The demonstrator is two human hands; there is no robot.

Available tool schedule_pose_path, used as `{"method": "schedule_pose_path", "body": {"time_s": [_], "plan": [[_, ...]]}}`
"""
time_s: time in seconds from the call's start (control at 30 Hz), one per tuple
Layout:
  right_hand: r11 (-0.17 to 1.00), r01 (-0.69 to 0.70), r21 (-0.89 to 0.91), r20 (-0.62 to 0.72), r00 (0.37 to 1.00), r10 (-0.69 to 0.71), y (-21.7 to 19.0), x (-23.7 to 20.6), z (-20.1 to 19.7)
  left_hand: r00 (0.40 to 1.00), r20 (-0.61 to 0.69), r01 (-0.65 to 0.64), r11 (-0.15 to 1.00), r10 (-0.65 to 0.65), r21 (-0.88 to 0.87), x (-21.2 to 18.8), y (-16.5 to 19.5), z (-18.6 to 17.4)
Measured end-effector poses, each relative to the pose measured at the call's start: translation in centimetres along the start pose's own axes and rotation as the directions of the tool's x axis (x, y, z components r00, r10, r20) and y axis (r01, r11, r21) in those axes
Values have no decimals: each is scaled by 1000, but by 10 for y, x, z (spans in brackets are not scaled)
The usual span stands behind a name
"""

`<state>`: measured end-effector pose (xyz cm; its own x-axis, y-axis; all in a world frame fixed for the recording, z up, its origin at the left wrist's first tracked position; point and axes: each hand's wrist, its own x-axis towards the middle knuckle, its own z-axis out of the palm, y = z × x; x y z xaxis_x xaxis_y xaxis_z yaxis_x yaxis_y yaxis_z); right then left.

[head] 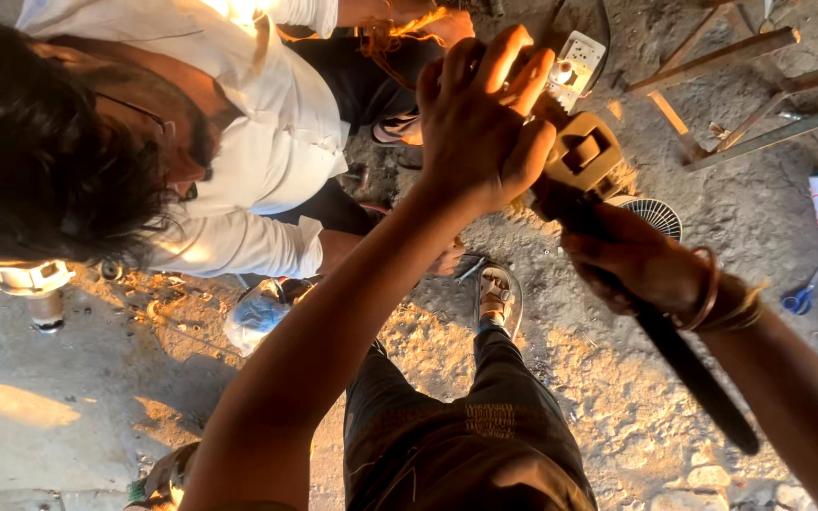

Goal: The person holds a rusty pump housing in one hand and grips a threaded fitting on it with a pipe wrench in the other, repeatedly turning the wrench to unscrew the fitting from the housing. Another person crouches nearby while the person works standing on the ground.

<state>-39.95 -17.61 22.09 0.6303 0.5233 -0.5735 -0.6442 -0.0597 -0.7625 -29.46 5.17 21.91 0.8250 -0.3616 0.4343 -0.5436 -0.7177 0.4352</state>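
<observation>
Gripping a pipe wrench (608, 189), both hands (480, 123) crowd a crouching person (267, 123).

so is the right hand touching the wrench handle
Touching. The head view shows the right hand wrapped around the dark handle of the pipe wrench, fingers closed on it.

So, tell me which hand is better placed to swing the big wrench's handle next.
Right, probably. The right hand already wraps the long dark handle of the pipe wrench, with free length below its grip for leverage. The left hand sits up over the wrench's head, better suited to steadying it.
</observation>
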Motion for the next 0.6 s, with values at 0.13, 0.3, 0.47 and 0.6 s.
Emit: {"method": "schedule_pose_path", "body": {"time_s": [0.13, 0.3, 0.47, 0.6], "plan": [[999, 19, 31, -113, 994, -15, 4, 0, 28, 996, 89, 11, 1000, -12, 9, 3, -1, -7], [984, 57, 170, -246, 969, -13, 2, -6, 64, 996, -6, -92, 994, 92, -55, 6, 1, -7], [973, 216, 80, -307, 934, -182, 6, -3, 88, 996, -33, -91, 987, 87, -133, 6, 5, -2], [936, 202, 289, -370, 925, -85, 12, 0, 111, 995, 1, -97, 984, 98, -146, 6, 6, -7]]}}
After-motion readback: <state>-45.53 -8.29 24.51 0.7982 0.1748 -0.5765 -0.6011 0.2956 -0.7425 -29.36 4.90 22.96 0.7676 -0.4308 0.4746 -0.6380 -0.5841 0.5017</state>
